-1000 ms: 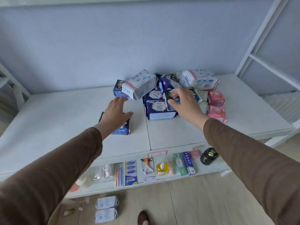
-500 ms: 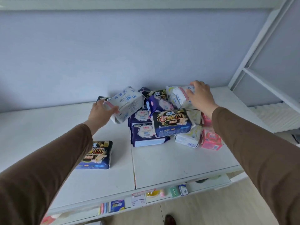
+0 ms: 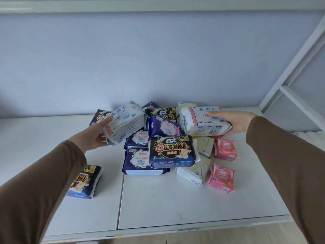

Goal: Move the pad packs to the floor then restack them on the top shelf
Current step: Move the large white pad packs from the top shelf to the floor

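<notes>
Pad packs: 2 white ABC (image 3: 125,123), 2 pink (image 3: 225,149), approx 4 black/navy 420 (image 3: 173,152).

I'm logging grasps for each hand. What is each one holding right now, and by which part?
Left hand grips a white ABC pack by its left end; right hand holds another white ABC pack by its right end.

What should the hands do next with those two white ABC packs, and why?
Probably lift both clear of the pile and bring them down toward the floor. The left hand already grips one white ABC pack and the right hand holds the other white ABC pack, both at the top of the heap on the shelf.
</notes>
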`<action>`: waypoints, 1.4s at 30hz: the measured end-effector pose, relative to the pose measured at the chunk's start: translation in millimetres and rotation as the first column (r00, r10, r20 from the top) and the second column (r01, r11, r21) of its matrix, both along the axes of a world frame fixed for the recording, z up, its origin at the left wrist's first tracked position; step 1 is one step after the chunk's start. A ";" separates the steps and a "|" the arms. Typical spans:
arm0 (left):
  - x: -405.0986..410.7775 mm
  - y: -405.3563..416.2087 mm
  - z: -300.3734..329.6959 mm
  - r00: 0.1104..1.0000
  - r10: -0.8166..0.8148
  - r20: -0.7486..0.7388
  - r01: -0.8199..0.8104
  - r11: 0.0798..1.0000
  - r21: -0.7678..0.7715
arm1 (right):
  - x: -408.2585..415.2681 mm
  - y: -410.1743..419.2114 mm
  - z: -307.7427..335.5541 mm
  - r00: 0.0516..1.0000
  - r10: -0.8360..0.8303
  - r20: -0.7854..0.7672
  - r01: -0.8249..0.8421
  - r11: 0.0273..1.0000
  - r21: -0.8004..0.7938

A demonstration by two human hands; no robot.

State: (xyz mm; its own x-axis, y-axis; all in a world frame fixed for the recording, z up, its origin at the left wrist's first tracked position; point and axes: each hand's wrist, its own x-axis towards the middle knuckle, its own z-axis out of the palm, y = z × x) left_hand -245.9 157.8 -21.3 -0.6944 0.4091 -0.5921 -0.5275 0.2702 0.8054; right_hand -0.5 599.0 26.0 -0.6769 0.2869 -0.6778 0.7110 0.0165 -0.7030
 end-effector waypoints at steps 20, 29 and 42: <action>21.7 -11.5 53.5 0.927 -0.257 -0.272 0.197 0.953 -0.230 | 22.8 -38.6 16.8 0.988 -0.047 -0.145 0.067 0.989 0.135; 61.2 -82.3 77.4 0.837 -0.166 -0.522 0.124 0.986 -0.114 | 85.3 -173.1 47.0 0.680 -0.230 -0.696 0.581 0.748 0.320; 138.9 -264.1 91.7 0.757 -0.213 -0.618 0.108 0.973 -0.204 | 164.2 -380.6 -7.6 0.812 -0.050 -0.582 0.259 0.923 0.283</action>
State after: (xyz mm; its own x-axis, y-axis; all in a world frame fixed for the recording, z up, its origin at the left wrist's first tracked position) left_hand -106.9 -106.3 70.4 -0.8632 0.4941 -0.1041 0.1489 0.4462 0.8824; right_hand 163.6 218.4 18.4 -0.8298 0.5565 -0.0420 0.2137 0.2473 -0.9451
